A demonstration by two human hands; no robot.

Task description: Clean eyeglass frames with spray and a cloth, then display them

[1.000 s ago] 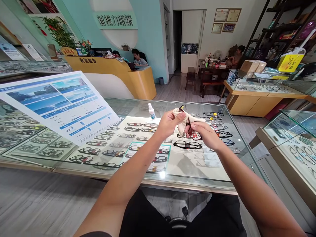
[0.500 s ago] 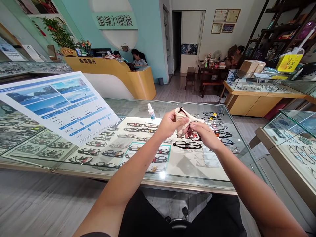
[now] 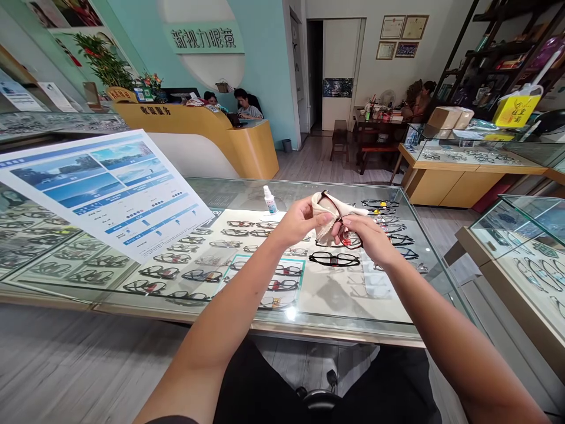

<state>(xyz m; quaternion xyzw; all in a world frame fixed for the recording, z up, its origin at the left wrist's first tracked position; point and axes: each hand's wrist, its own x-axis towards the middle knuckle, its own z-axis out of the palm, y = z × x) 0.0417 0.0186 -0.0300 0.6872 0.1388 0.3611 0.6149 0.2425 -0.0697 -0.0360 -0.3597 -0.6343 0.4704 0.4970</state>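
Head view: hands (image 3: pixel 300 222) hold glasses (image 3: pixel 352 238), cloth (image 3: pixel 322 235); sign (image 3: pixel 203 37) reads "新视力眼镜".

Cloth (image 3: pixel 323 234) and glasses (image 3: pixel 352 238) between your left hand (image 3: pixel 298 224) and right hand (image 3: pixel 365 233), above glass case (image 3: pixel 318 330).
Spray bottle (image 3: pixel 269 201) on case top, left of your left hand; paper sheet (image 3: pixel 110 191) farther left; frame rows (image 3: pixel 161 271) inside case; reception desk (image 3: pixel 253 147) beyond case, leftish; door (image 3: pixel 342 112) far back; second case (image 3: pixel 542 241) on your right.
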